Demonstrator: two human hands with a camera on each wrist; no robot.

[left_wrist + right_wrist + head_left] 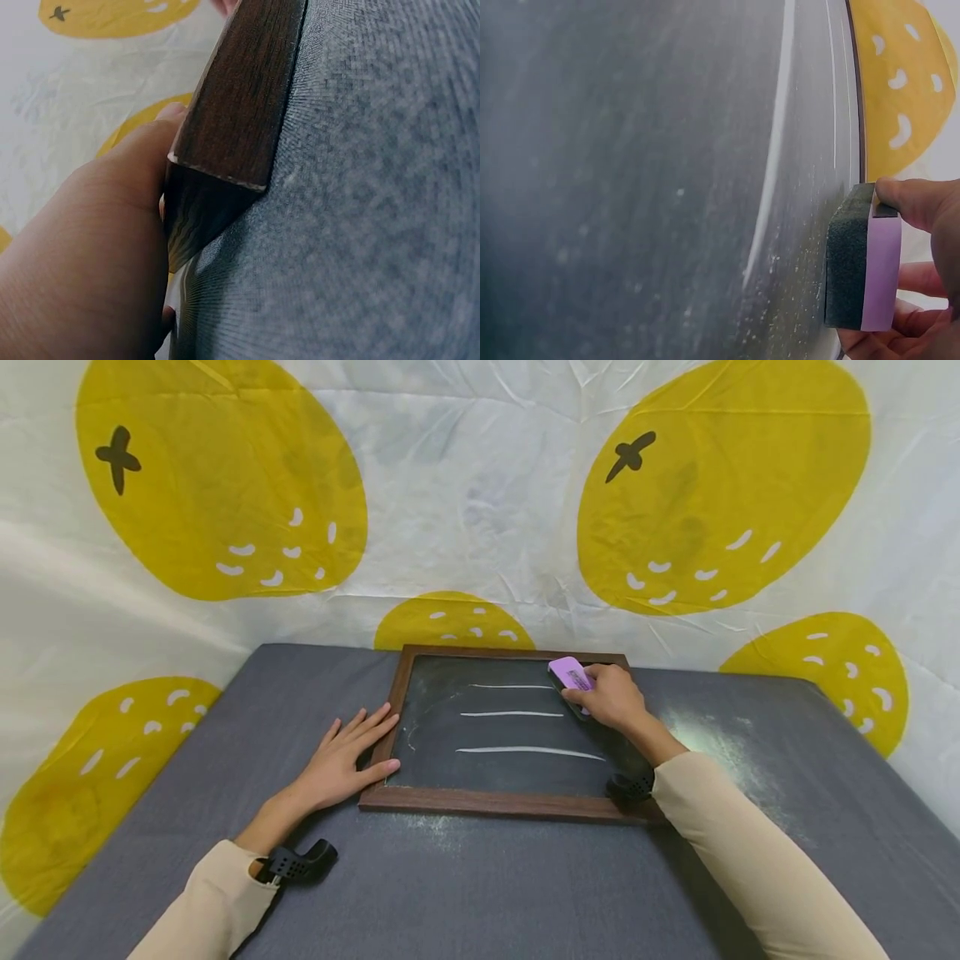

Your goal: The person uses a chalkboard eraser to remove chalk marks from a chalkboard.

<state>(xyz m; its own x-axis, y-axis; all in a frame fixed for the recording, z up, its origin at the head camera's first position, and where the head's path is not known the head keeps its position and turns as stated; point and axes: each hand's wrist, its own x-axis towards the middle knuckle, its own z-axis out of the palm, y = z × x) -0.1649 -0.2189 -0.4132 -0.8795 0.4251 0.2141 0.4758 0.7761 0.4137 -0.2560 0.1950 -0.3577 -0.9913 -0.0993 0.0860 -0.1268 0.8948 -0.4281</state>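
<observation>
A chalkboard (435,777) in a brown wooden frame (480,802) lies on the table, with three white chalk lines (512,714) across it. My right hand (615,697) grips a chalkboard eraser (567,670) with a purple back and a dark felt side, its felt facing the board near the right ends of the upper lines. The right wrist view shows thumb and fingers pinching the purple part of it. My left hand (348,758) rests with fingers spread at the left side of the frame, thumb on its edge. In the left wrist view the hand lies against the frame's corner (217,184).
A grey cloth covers the table (480,893). Pale chalk dust (705,752) marks the cloth right of the board, with more in front of it. Behind hangs a white curtain (472,510) with yellow fruit prints. Each wrist wears a black camera mount (300,862).
</observation>
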